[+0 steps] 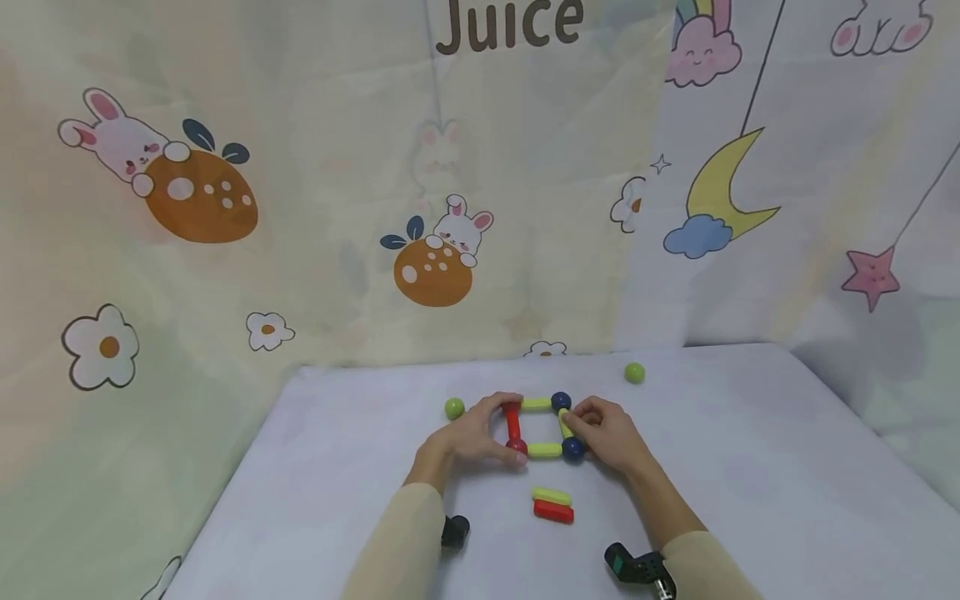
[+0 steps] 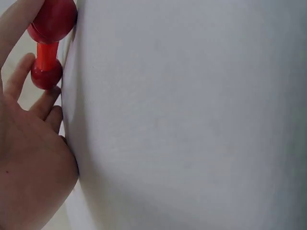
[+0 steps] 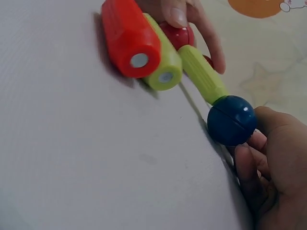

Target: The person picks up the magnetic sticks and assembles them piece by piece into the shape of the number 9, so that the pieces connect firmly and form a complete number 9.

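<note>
Square point(image 1: 544, 450) at lower centre seems nearly joined: left hand point(image 1: 474, 432) clasps red balls point(image 1: 516, 447), right hand point(image 1: 609, 433) pinches yellow stick point(image 1: 566, 431), likely needing straightening.

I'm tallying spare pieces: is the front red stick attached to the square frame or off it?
Off: the red stick lies beside a yellow stick, bare table separating both from the square frame.

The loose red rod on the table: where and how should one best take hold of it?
Probably pinch the loose red rod by its two ends, coming from above on the near side: it lies flat with both ends free, while the loose yellow-green rod lies close along its far side.
</note>
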`<state>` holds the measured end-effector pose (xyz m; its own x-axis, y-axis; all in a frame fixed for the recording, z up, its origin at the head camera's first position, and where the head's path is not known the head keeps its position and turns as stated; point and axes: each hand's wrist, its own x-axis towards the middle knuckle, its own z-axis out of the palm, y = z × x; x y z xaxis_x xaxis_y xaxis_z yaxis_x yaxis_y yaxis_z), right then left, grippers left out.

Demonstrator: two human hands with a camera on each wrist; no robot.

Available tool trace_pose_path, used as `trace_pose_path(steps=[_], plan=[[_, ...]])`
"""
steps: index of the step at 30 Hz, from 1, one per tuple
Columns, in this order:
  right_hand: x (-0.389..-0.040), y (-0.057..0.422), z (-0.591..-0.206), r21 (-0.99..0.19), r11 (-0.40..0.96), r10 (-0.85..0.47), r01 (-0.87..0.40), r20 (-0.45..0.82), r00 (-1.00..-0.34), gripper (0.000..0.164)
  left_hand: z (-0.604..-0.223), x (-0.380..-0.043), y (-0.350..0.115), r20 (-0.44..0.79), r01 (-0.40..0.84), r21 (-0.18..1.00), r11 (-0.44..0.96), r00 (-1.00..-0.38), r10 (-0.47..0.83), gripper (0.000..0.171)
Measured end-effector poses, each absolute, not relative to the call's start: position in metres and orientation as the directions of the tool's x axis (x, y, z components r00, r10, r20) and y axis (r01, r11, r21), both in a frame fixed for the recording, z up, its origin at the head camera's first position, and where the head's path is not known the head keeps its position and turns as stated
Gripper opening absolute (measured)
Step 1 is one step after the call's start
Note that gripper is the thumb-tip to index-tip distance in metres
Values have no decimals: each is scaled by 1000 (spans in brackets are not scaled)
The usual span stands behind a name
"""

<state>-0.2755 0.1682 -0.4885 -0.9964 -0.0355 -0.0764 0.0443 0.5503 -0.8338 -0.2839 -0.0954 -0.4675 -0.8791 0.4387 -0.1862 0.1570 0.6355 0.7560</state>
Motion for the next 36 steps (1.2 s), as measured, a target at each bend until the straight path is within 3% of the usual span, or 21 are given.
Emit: trace_pose_path(steps=[14, 27, 36], plan=[[-261, 168, -492, -801, 599, -58, -25, -12, -998, 25, -477, -274, -93, -211, 83, 768, 636, -904, 372, 73], [-241, 157, -466, -708, 643, -221, -293, 195, -956, 27, -470, -280, -94, -184, 102, 774, 624, -908, 377, 60], [-229, 157, -466, -624, 587, -434, -516, 295, -851, 22, -471, -279, -91, -190, 88, 776, 624, -912, 365, 59]])
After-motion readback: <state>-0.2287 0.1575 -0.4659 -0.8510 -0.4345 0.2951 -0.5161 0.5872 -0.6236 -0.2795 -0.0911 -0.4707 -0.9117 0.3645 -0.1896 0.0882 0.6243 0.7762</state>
